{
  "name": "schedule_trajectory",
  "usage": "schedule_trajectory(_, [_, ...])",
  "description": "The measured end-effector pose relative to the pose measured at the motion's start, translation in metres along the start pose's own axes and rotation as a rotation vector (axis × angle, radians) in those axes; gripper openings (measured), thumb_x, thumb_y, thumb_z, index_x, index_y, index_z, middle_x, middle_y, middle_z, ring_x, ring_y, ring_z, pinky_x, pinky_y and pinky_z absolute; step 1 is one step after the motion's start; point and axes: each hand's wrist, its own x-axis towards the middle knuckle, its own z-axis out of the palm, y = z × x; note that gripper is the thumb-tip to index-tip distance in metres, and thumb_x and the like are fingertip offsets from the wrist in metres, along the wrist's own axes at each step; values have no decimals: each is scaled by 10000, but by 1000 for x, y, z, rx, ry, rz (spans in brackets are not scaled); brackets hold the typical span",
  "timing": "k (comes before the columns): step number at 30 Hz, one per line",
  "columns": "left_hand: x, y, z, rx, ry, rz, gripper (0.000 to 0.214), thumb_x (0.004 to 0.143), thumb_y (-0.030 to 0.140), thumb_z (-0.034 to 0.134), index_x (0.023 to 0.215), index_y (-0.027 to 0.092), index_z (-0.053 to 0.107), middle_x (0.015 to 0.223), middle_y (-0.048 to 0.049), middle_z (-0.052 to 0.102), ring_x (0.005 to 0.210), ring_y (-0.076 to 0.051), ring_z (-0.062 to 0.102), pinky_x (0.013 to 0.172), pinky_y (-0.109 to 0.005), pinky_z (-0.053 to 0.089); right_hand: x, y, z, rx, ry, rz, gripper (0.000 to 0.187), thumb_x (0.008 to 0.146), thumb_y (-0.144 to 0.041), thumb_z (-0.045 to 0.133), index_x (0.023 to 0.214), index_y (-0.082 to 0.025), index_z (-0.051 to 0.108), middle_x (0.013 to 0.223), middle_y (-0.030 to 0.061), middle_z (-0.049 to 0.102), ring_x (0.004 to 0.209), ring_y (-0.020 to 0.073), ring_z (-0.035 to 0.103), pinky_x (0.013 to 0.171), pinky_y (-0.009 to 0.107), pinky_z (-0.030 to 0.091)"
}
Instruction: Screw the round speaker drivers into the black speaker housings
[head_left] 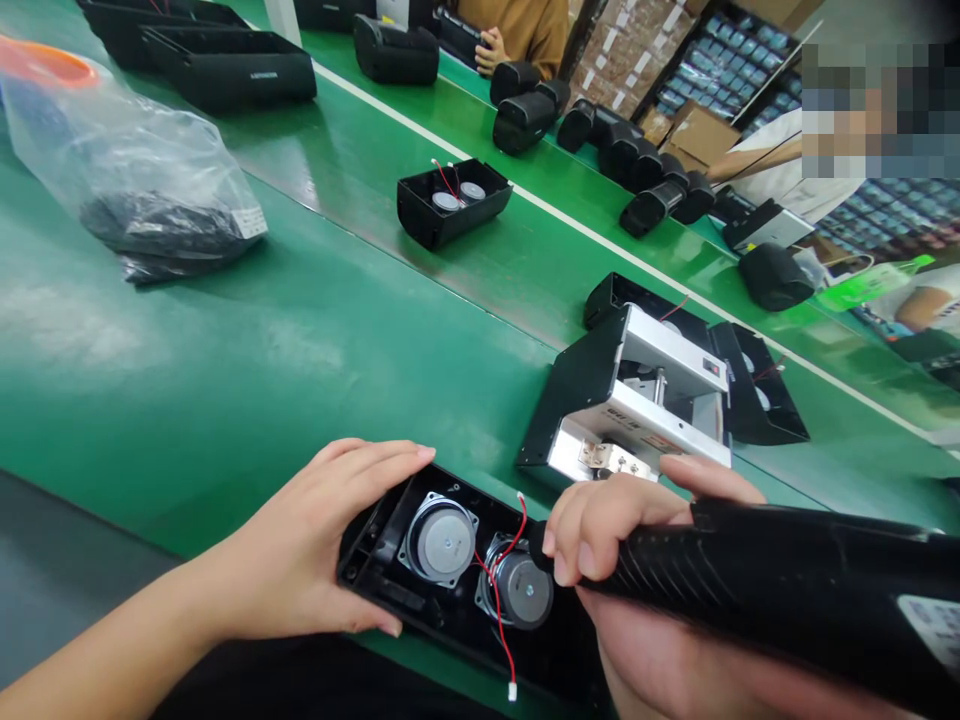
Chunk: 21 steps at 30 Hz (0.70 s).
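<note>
A black speaker housing (pixel 405 595) lies in front of me, its open side facing up. Inside it sit two round silver speaker drivers (pixel 445 543), with red wires (pixel 496 590) ending in white plugs. My left hand (pixel 330 540) grips the housing's left end, thumb on the near side and fingers on the far side. My right hand (pixel 622 540) is wrapped round a black electric screwdriver (pixel 780 570). Its front end points left at the right-hand driver; the tip is hidden, so I cannot tell whether it touches a screw.
A silver-and-black screw feeder (pixel 637 400) stands just beyond my right hand. Another speaker housing (pixel 454 205) sits farther off on the green bench (pixel 337 330). A plastic bag (pixel 172 190) of black parts lies at left. Co-workers sit across, by a row of black speakers (pixel 630 150).
</note>
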Motion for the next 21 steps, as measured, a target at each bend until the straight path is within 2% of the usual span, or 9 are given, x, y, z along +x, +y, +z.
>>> schedule_trajectory(4, [0, 1, 3, -6, 13, 7, 1219, 816, 910, 832, 1777, 424, 262, 1705, -107, 588, 1503, -393, 616, 1301, -549, 408, 2, 5, 3, 31, -2, -2, 572, 1038, -815, 643, 1276, -329, 830, 635, -8, 693, 446, 186, 569, 483, 334, 503])
schedule_trajectory(8, [0, 2, 5, -15, 55, -24, 1132, 866, 952, 735, 1766, 434, 286, 1699, -101, 594, 1510, -389, 613, 1322, -558, 360, 3, 16, 2, 65, -84, -5, 654, 960, -881, 681, 1241, -310, 831, 647, -16, 706, 437, 190, 593, 470, 330, 535])
schedule_trajectory(12, [-1, 0, 5, 2, 40, -1, 1182, 839, 909, 811, 1775, 450, 253, 1695, -98, 599, 1497, -397, 625, 1306, -561, 395, 1, 27, 0, 85, -91, -18, 680, 947, -886, 690, 1259, -292, 803, 678, -27, 712, 444, 184, 600, 482, 324, 547])
schedule_trajectory(17, [-1, 0, 8, -36, 90, -39, 1120, 848, 967, 733, 1758, 466, 311, 1684, -98, 609, 1500, -420, 617, 1292, -609, 411, -2, 30, -1, 71, -78, -24, 663, 958, -873, 694, 1250, -285, 784, 701, -20, 718, 462, 190, 600, 486, 329, 532])
schedule_trajectory(21, [0, -2, 6, -17, 80, 2, 1178, 816, 923, 816, 1769, 463, 298, 1683, -94, 619, 1476, -425, 642, 1271, -610, 464, -9, 34, -3, 64, -99, -46, 666, 955, -862, 716, 1265, -276, 772, 721, -13, 725, 499, 189, 628, 498, 324, 555])
